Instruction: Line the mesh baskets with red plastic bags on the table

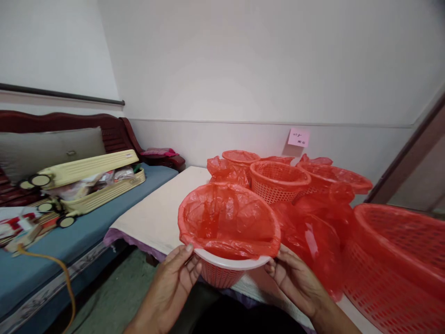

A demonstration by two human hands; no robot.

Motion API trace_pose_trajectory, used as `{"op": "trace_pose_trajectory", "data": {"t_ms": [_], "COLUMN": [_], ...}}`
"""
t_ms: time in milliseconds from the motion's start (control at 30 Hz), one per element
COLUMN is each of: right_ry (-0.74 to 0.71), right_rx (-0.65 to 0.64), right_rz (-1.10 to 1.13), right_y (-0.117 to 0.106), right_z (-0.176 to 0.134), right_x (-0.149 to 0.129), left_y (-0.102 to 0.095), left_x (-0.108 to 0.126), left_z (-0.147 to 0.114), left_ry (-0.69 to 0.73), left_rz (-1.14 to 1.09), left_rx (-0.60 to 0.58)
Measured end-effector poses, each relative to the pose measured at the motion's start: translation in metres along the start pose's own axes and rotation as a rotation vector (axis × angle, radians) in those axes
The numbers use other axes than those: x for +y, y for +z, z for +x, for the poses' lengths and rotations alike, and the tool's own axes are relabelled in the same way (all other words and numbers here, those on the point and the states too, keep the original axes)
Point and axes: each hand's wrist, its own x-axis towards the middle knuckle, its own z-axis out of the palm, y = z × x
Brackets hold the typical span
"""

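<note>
A lattice basket (pixel 222 274) with a pale rim stands at the near edge of the table, in front of my body. A thin red plastic bag (pixel 229 213) lines its inside and is folded over most of the rim; along the near side the pale rim shows bare. My left hand (pixel 179 269) pinches the bag's edge at the rim's near left. On the near right, my right hand (pixel 290 273) grips the bag's edge at the rim, its fingertips partly hidden below.
Loose red bags (pixel 316 236) and a large red basket (pixel 399 260) lie to the right. More baskets (pixel 278 178) stand behind, near a pink note (pixel 298 138) on the wall. Left of the table (pixel 153 204), a half-open yellow suitcase (pixel 93 169) rests on a blue-covered bench (pixel 104 232).
</note>
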Motion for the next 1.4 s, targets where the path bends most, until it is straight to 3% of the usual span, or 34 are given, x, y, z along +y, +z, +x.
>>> {"op": "trace_pose_trajectory", "data": {"t_ms": [200,733,967,1200,1400], "right_ry": [0.006,0.029,0.064,0.054,0.017], "right_rx": [-0.006,-0.006,0.027,0.029,0.012], "right_rz": [-0.019,-0.042,-0.034,-0.052,-0.049], "right_y": [0.005,0.009,0.004,0.008,0.016], "right_z": [-0.006,-0.007,-0.003,-0.003,-0.003], "right_x": [-0.004,-0.003,-0.002,0.000,-0.001], "left_y": [0.004,-0.003,-0.010,-0.008,-0.011], "left_x": [0.001,0.021,0.016,0.009,0.001], "left_z": [-0.004,0.015,0.022,0.010,-0.007], "left_ry": [0.029,-0.078,0.024,0.043,0.037], "left_rz": [-0.044,-0.018,0.042,-0.093,0.044], "left_rx": [0.007,-0.013,-0.069,0.028,0.039]}}
